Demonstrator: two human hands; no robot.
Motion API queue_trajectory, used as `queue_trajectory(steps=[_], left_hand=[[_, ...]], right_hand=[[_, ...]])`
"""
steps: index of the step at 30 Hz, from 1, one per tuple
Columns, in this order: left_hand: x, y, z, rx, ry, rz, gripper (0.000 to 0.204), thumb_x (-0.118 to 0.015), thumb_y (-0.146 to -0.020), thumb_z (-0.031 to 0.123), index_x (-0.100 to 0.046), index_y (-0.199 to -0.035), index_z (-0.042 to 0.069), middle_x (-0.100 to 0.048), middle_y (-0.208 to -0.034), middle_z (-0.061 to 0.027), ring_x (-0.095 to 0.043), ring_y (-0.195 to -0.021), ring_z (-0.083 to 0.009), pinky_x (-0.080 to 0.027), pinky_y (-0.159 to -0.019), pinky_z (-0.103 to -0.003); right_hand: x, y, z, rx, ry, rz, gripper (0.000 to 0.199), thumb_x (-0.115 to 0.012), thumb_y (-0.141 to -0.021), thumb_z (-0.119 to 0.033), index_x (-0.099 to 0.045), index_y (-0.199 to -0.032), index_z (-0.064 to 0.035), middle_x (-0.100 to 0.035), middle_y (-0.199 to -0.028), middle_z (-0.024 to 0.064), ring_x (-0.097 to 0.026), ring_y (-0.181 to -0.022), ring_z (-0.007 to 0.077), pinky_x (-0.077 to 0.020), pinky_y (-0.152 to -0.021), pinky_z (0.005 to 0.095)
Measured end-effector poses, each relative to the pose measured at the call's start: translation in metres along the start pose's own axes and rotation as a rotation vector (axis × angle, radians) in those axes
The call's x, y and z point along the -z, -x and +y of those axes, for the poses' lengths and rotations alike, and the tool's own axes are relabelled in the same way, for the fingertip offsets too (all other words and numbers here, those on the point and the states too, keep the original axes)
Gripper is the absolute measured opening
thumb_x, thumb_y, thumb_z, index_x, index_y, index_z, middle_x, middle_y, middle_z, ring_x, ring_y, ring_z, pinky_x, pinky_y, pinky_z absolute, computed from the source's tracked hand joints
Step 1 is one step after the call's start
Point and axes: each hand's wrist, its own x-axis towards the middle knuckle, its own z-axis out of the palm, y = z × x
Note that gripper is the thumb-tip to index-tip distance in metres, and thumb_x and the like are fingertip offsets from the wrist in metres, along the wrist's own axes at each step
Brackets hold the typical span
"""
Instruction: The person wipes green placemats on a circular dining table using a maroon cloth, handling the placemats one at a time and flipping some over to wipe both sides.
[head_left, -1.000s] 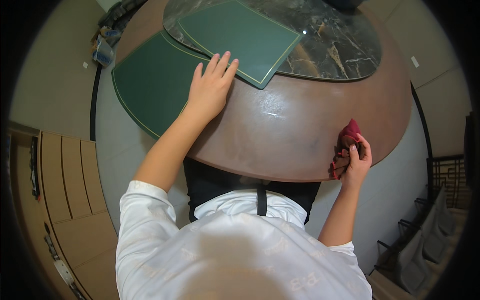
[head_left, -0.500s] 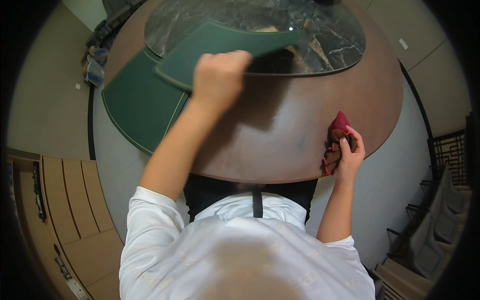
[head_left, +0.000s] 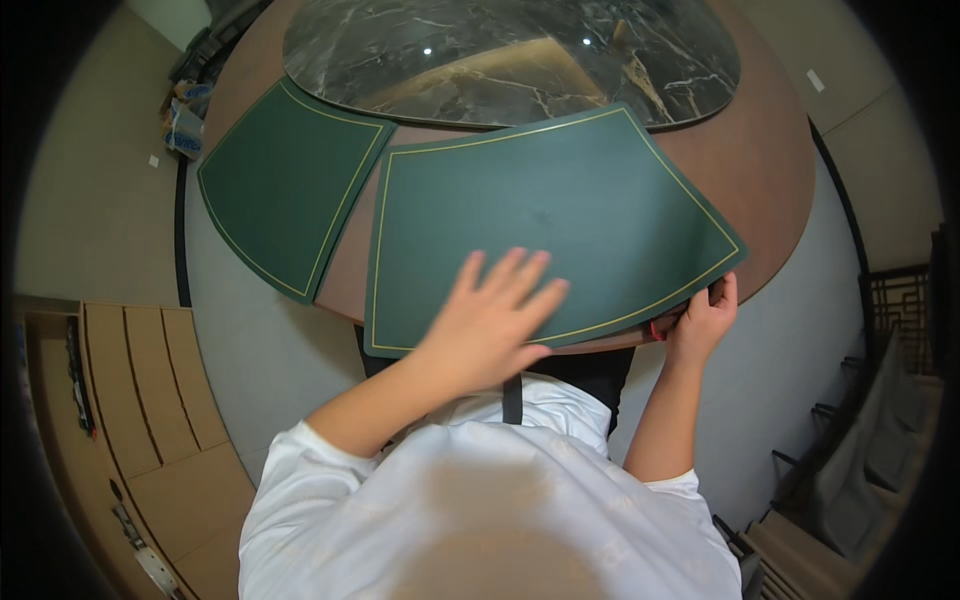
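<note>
A dark green, fan-shaped placemat [head_left: 540, 210] with a thin gold border lies on the round brown table [head_left: 775, 170] right in front of me. My left hand [head_left: 490, 320] rests flat on its near edge with the fingers spread. My right hand [head_left: 705, 318] is at the table's rim by the mat's right corner, closed on a red cloth [head_left: 656, 330]. Only a sliver of the cloth shows under the mat. A second green placemat [head_left: 280, 185] lies to the left, its edge close beside the first.
A dark marble turntable [head_left: 500, 50] fills the table's centre. Light wooden panels [head_left: 130, 400] stand at the lower left. Dark chair frames [head_left: 885, 400] are at the right. Small items [head_left: 182, 120] sit on the floor at the upper left.
My left hand lifted the upper placemat off the other one, carried it right and laid it flat in front of me. Its corner now covers most of the red cloth in my right hand.
</note>
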Motion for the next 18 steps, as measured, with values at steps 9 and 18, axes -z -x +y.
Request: queue_trajectory(steps=[9, 18], left_hand=[[0.013, 0.113, -0.054, 0.276, -0.062, -0.033, 0.081, -0.086, -0.085, 0.020, -0.060, -0.162, 0.016, -0.042, -0.178, -0.0192, -0.033, -0.167, -0.0445, -0.020, -0.132, -0.071], [-0.026, 0.091, -0.041, 0.167, -0.049, 0.233, 0.073, -0.071, -0.079, -0.004, -0.073, -0.149, 0.018, -0.056, -0.167, -0.0177, -0.043, -0.161, -0.0447, -0.026, -0.130, -0.072]], right_hand=[[-0.002, -0.004, 0.006, 0.018, -0.044, 0.089, 0.021, -0.068, -0.108, -0.001, -0.067, -0.127, 0.0064, -0.076, -0.117, 0.0088, -0.071, -0.102, 0.0149, -0.0557, -0.092, 0.0291], [0.039, -0.024, 0.004, 0.078, 0.013, 0.429, 0.028, -0.061, -0.107, 0.003, -0.063, -0.136, 0.0042, -0.077, -0.118, 0.0170, -0.076, -0.085, 0.0227, -0.0623, -0.069, 0.0321]])
